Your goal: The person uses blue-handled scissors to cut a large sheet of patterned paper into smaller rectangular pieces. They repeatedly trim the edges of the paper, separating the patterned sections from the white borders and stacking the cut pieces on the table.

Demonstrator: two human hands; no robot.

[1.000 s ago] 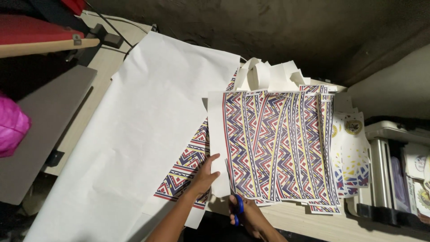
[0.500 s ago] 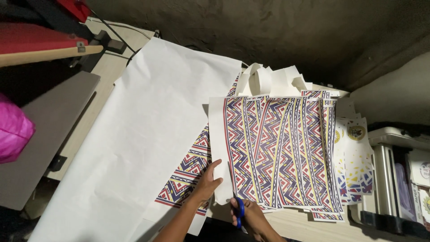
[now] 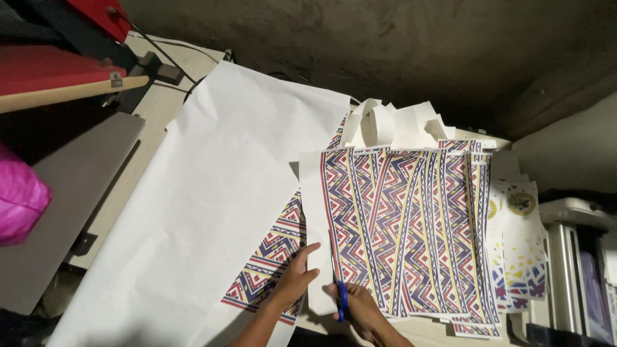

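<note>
Two hands (image 3: 331, 295) on patterned sheets (image 3: 405, 225)

A rough, dark grey wall (image 3: 385, 51) runs along the far side of a pale desk (image 3: 160, 109). Light is dim. At far left stand a red machine (image 3: 45, 64) with a wooden bar (image 3: 71, 93), a grey board (image 3: 58, 193) and a pink bundle (image 3: 19, 199). A metal appliance (image 3: 572, 270) sits far right.
</note>
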